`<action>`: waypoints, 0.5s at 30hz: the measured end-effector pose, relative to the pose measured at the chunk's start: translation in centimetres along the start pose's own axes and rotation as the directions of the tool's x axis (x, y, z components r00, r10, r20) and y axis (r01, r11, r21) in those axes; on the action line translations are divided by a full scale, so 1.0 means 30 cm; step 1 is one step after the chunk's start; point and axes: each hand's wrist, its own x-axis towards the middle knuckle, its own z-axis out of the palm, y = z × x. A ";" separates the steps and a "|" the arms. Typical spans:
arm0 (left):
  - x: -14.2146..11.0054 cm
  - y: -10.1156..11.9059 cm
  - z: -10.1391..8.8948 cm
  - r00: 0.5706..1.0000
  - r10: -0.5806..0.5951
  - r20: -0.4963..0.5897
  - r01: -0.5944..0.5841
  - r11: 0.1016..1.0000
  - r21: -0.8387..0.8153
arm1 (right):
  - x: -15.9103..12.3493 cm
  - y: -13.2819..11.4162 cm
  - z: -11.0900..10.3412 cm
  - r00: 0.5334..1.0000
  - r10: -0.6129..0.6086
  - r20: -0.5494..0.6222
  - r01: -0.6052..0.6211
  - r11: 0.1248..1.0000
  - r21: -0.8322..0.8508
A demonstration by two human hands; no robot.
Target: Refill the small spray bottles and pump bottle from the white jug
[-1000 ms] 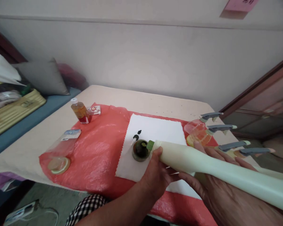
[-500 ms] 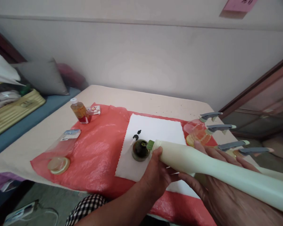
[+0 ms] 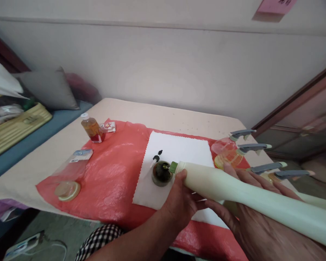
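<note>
My left hand (image 3: 179, 203) is closed round the neck end of a long pale cream bottle (image 3: 233, 190). The bottle lies nearly level, and its green nozzle (image 3: 173, 167) touches the rim of a small dark round jar (image 3: 161, 173). My right hand (image 3: 256, 224) cups the bottle's body from below, fingers curled round it. The jar stands on a white cloth (image 3: 182, 148). A small black-topped dropper (image 3: 156, 158) lies on the cloth just behind the jar.
A red plastic sheet (image 3: 111, 174) covers the beige table (image 3: 163, 112). On it are a small amber bottle (image 3: 91, 127), a clear bag with a round lid (image 3: 69, 181), and several grey-triggered spray bottles (image 3: 241, 148) at the right. A bed with pillows lies to the left.
Hands, bottle and jar stay as they were. Only the red sheet's near left corner has spread slightly outward.
</note>
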 end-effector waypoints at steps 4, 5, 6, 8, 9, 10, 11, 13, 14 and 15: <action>-0.002 0.000 0.002 1.000 0.004 0.002 -0.004 1.000 0.000 | -0.002 0.015 0.006 0.999 -0.036 0.006 0.035 0.999 0.025; -0.002 0.000 0.002 1.000 0.002 0.002 -0.002 1.000 -0.001 | 0.000 0.016 0.007 0.999 -0.036 0.005 0.036 0.999 0.030; -0.002 0.000 0.001 1.000 0.000 0.001 0.000 1.000 -0.001 | 0.002 0.014 0.008 1.000 -0.028 0.006 0.028 0.999 0.032; -0.002 0.001 0.001 1.000 0.001 0.000 -0.001 1.000 0.000 | 0.008 0.007 0.007 1.000 0.008 0.001 -0.008 0.999 0.031; -0.001 0.001 0.001 1.000 0.004 0.000 -0.004 1.000 0.002 | 0.011 0.002 0.006 1.000 0.030 0.001 -0.030 0.999 0.028; -0.001 0.001 0.002 1.000 0.006 0.000 -0.006 1.000 0.005 | 0.013 -0.003 0.005 0.999 0.052 -0.002 -0.052 0.998 0.024; 0.000 0.002 0.002 1.000 0.008 0.000 -0.008 1.000 0.007 | 0.014 -0.008 0.004 0.998 0.069 -0.002 -0.069 0.997 0.021; 0.000 0.002 0.004 1.000 0.013 -0.004 -0.013 1.000 0.010 | 0.015 -0.013 0.002 0.998 0.070 0.003 -0.070 0.997 0.028; 0.000 0.002 0.005 1.000 0.013 -0.005 -0.013 1.000 0.011 | 0.015 -0.014 0.002 0.998 0.070 -0.004 -0.069 0.997 0.037; 0.000 0.001 0.006 1.000 0.012 -0.003 -0.012 1.000 0.010 | 0.015 -0.014 0.002 0.996 0.082 -0.021 -0.080 0.995 0.051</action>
